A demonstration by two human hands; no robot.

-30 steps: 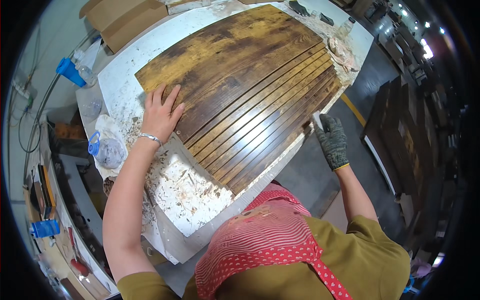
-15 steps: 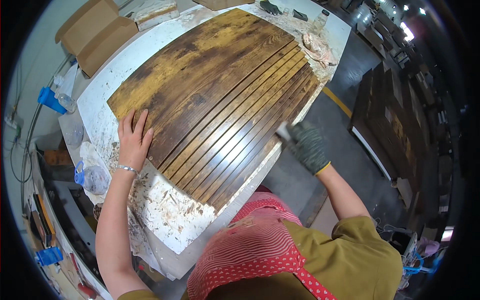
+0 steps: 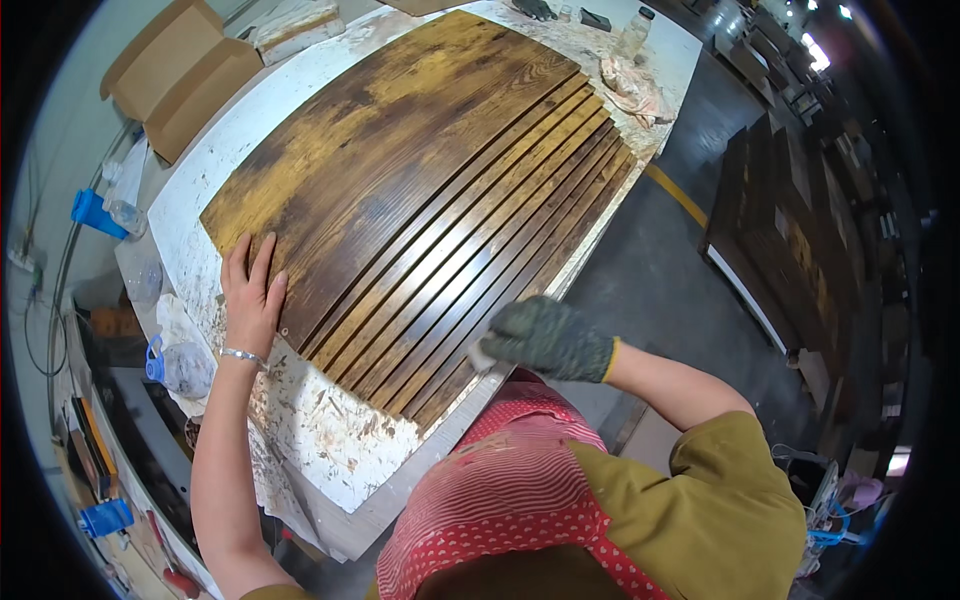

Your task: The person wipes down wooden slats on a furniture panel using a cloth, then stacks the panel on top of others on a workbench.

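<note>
A fanned stack of brown wood-grain boards (image 3: 400, 160) lies on the table, each lower board stepped out toward me so its long edge strip shows. My left hand (image 3: 252, 300), bare with a bracelet at the wrist, rests on the top board's left end, fingers apart. In a dark knit glove, my right hand (image 3: 550, 338) is closed around a small whitish pad (image 3: 480, 357). It is at the near edge of the lowest boards, toward their left end. Most of the pad is hidden by the glove.
The white table (image 3: 330, 440) is smeared with brown stains. An opened cardboard box (image 3: 185, 80) stands at the back left, a crumpled rag (image 3: 635, 92) and jar (image 3: 634, 35) at the back right. Plastic bottles (image 3: 186, 368) stand left. More dark boards (image 3: 765, 240) are stacked on the right.
My right hand has swept left and toward me along the near edge of the boards with the pad. My left hand stays on the top board; the whole view has shifted slightly.
</note>
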